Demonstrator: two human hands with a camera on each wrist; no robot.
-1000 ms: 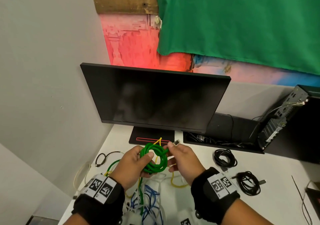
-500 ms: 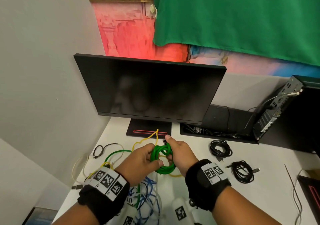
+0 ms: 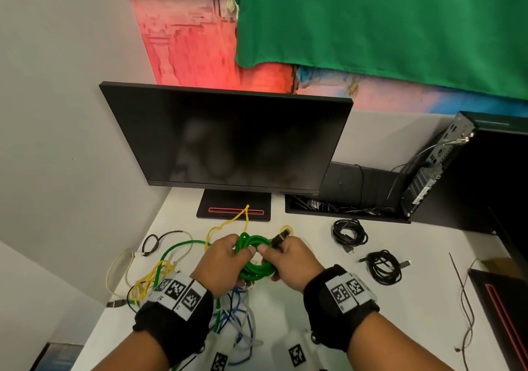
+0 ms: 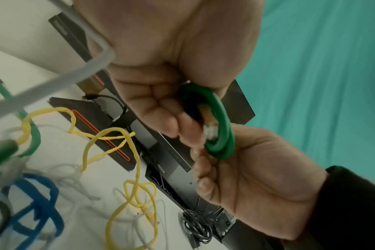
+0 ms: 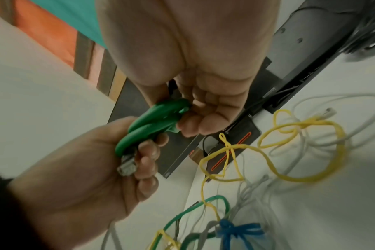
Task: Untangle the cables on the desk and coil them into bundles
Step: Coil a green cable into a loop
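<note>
Green cable coil [image 3: 255,267], both hands gripping it

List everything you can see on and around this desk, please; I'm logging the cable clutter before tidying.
green cable coil: one, green, held above the desk between both hands
yellow cable: one, yellow, loose on the desk, crossing the monitor base
blue cable: one, blue, tangled at the near edge
white cables: count unclear, white, in the tangle and at the left edge
black coiled cables: two bundles, black, on the desk to the right
monitor: one, black, screen dark, at the back
computer case: one, black, back right
green cloth: one, green, on the wall
desk: one, white
left hand: grips the coil
right hand: pinches the coil
</note>
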